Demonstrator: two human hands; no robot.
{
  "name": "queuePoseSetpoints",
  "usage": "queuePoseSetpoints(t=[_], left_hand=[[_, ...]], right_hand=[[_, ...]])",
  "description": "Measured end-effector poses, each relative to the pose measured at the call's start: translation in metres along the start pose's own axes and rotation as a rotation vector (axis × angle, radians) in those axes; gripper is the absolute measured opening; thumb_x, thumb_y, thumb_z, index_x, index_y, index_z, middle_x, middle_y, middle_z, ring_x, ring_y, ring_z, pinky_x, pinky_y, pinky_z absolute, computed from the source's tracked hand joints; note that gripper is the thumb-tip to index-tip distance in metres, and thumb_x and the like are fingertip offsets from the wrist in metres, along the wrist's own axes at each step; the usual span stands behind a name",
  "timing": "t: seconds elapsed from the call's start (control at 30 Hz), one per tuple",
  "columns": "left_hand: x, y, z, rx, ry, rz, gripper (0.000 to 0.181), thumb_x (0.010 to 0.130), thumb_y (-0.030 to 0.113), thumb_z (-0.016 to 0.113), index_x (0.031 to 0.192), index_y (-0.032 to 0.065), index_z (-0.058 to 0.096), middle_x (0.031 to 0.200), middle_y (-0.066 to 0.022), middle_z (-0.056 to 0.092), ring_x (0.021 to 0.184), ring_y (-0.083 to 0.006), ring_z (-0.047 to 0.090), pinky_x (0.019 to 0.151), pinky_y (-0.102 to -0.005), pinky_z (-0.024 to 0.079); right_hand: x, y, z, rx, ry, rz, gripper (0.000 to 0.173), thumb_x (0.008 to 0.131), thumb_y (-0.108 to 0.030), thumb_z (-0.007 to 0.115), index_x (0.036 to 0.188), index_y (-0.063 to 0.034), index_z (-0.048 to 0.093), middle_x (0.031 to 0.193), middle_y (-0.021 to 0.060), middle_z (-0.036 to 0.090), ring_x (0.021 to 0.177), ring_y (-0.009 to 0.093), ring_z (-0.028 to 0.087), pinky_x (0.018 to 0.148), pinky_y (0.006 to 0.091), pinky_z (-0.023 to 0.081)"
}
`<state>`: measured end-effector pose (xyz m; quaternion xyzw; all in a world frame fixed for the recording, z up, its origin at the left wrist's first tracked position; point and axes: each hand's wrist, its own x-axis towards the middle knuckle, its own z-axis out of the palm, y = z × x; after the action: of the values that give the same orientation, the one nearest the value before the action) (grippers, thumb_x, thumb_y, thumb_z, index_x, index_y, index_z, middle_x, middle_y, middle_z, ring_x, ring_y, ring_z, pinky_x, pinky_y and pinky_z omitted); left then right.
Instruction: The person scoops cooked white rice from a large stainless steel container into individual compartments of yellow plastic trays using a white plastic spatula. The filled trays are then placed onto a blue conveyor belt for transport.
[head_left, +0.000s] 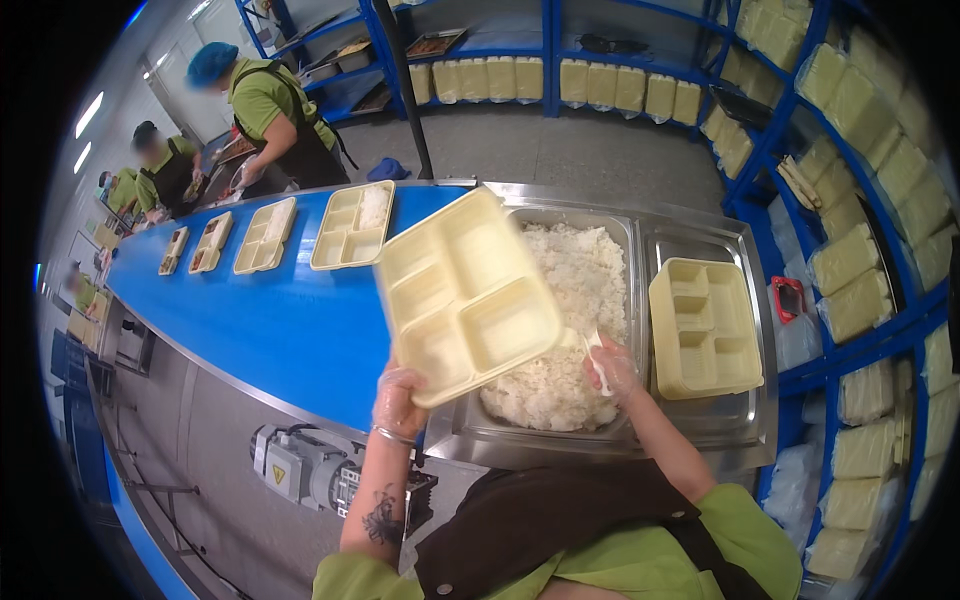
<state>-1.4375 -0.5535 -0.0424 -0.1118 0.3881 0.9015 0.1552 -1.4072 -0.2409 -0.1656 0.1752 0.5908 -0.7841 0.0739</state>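
Note:
Gripped at its near corner by my left hand (400, 397), a cream compartment tray (466, 304) is held tilted above the edge between the belt and the rice. Its compartments hold no food. My right hand (613, 367), in a clear plastic glove, grips a white scoop (598, 364) low over the cooked rice (577, 300); the scoop's far end is hard to make out against the grains. The rice heaps up in a deep steel pan (631, 259), partly hidden behind the tray. To the right of the pan stands a stack of the same trays (705, 326).
A blue conveyor belt (300, 322) runs left, carrying several trays, the nearest with rice (352, 225). Co-workers (281, 112) stand along its far side. Beneath the near edge sits a motor (300, 465). Blue shelving (551, 60) with wrapped tray packs (847, 300) lines the back and right.

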Motion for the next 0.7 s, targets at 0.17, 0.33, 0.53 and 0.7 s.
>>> queuePoseSetpoints(t=[0.17, 0.33, 0.53, 0.7], left_hand=[[0.028, -0.017, -0.078, -0.003, 0.15, -0.122, 0.07, 0.056, -0.012, 0.036, 0.125, 0.002, 0.037, 0.109, -0.017, 0.052, 0.092, -0.0331, 0.057, 0.081, -0.0448, 0.05], [0.059, -0.075, -0.038, 0.093, -0.031, -0.24, 0.07, 0.059, -0.01, 0.04, 0.127, 0.0075, 0.032, 0.111, -0.0136, 0.05, 0.099, -0.0298, 0.052, 0.08, -0.0419, 0.05], [0.071, -0.088, -0.005, 0.067, -0.095, -0.211, 0.071, 0.06, -0.011, 0.039, 0.127, 0.0118, 0.031, 0.106, -0.0105, 0.049, 0.092, -0.0255, 0.053, 0.072, -0.0358, 0.051], [0.066, -0.078, -0.028, 0.158, -0.087, -0.229, 0.079, 0.057, -0.011, 0.041, 0.131, 0.0144, 0.031, 0.1, -0.0094, 0.052, 0.084, -0.0228, 0.054, 0.067, -0.033, 0.05]], right_hand=[[0.0, -0.022, 0.021, -0.064, -0.039, -0.032, 0.04, 0.086, -0.017, 0.044, 0.125, -0.0075, 0.041, 0.063, 0.0026, 0.049, 0.043, 0.009, 0.043, 0.037, 0.0233, 0.037], [0.011, -0.017, 0.044, -0.582, 0.161, -0.268, 0.047, 0.084, -0.012, 0.043, 0.131, -0.01, 0.036, 0.064, 0.0107, 0.054, 0.051, 0.018, 0.052, 0.047, 0.0312, 0.044], [0.007, -0.012, 0.055, -1.443, 0.415, -0.418, 0.047, 0.082, -0.011, 0.041, 0.13, -0.015, 0.04, 0.065, 0.0144, 0.056, 0.056, 0.022, 0.056, 0.053, 0.0343, 0.047], [-0.007, -0.032, 0.055, -0.371, 0.211, -0.088, 0.04, 0.086, -0.017, 0.044, 0.125, -0.0101, 0.045, 0.058, 0.0064, 0.054, 0.043, 0.012, 0.05, 0.039, 0.0262, 0.042]])
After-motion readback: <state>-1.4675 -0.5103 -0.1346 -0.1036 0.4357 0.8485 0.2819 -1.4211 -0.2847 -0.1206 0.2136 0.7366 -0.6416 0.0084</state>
